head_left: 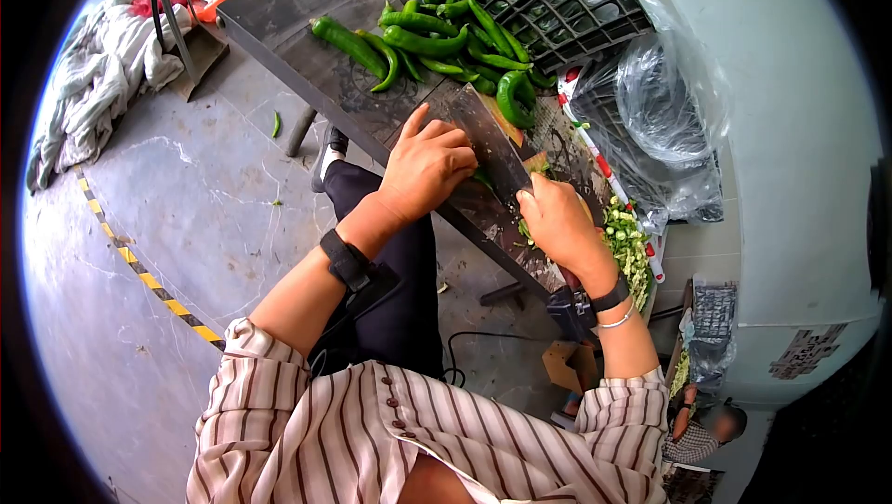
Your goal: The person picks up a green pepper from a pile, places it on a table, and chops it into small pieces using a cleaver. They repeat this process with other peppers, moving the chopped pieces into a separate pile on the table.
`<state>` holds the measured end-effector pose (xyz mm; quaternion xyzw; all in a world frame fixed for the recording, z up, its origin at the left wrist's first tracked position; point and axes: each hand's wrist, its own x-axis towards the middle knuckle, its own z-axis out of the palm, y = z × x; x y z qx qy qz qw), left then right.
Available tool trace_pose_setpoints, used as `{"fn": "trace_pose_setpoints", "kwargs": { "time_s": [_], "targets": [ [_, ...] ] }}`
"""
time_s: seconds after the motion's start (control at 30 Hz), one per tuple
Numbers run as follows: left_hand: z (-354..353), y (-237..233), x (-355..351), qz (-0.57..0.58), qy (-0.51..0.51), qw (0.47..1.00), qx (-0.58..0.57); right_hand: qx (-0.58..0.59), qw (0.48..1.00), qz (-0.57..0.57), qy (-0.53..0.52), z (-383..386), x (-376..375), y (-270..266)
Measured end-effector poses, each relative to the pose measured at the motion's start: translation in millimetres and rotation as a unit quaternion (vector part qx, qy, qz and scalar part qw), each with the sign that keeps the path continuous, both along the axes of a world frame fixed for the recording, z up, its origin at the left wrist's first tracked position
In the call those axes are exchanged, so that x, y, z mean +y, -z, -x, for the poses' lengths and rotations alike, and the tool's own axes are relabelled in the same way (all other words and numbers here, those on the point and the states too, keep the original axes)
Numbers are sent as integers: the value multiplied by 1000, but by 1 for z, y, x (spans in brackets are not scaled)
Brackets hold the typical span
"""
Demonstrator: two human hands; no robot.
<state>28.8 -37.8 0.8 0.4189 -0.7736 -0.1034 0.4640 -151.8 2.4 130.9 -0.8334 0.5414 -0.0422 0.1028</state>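
Note:
My right hand [560, 225] is closed round the handle of a cleaver, whose broad dark blade [490, 140] slants up and left across the worktop. Curled beside the blade, my left hand [423, 165] has its fingertips close to the flat of the metal. A bit of green pepper [482, 177] shows at those fingertips, most of it hidden by hand and blade. Whole long green peppers [423, 43] lie in a pile beyond the cleaver. Chopped pale-green pieces [628, 242] are heaped to the right of my right hand.
A black plastic crate [548, 2] stands behind the peppers, with clear plastic wrapping [660, 100] beside it. On the floor at left are a dustpan [197, 53], grey cloth [102, 77] and striped tape [139, 267]. Another person [697, 434] is at lower right.

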Motion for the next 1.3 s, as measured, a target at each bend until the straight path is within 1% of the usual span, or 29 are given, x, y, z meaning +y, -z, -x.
{"fn": "trace_pose_setpoints", "kwargs": {
  "time_s": [0.1, 0.23, 0.33, 0.4, 0.53, 0.6, 0.63, 0.73, 0.8, 0.83, 0.9, 0.93, 1.0, 1.03, 1.1, 1.3],
  "targets": [
    [0, 0, 0, -6, 0, 1000, -8, -5, 1000, -26, 6, 2, -3, 0],
    [-1, -2, 1, -5, 0, 1000, -7, -1, 1000, -26, 0, -1, -6, 0],
    [2, -5, 1, -9, 9, 1000, -3, -35, 999, -19, 33, -7, -14, 10],
    [1, -2, 0, -17, 13, 1000, -7, -85, 995, -29, 31, -8, -30, 24],
    [-1, 1, 0, -3, 3, 1000, -13, -96, 995, -20, 31, -9, -36, 27],
    [-2, 1, 0, 9, 4, 1000, 1, -101, 993, -26, 49, -6, -33, 26],
    [-2, 1, 0, 14, 9, 1000, 12, -147, 982, -71, 98, -10, -26, 20],
    [-3, -1, -2, 8, 16, 1000, 17, -156, 981, -59, 96, -4, -16, 19],
    [-5, -2, 0, -6, 31, 999, 23, -195, 969, -56, 139, -1, -7, 16],
    [-6, -3, 2, -9, 33, 999, 24, -193, 969, -59, 142, -1, -4, 15],
    [-7, -6, 2, -17, 35, 998, 40, -117, 989, 1, 92, 1, -1, 13],
    [-8, -7, 3, -29, 49, 997, 46, -116, 989, 1, 92, 2, 0, 12],
    [-10, -8, 3, -32, 53, 997, 53, -93, 994, 58, 26, 0, 0, 14],
    [-11, -8, 3, -35, 57, 996, 60, -92, 994, 55, 26, -1, 0, 15],
    [-14, -8, 2, -37, 60, 995, 63, -127, 991, 7, 47, -3, 1, 16],
    [-13, -5, 0, -17, 63, 995, 73, -95, 995, 34, -6, -3, -3, 15]
  ]
}}
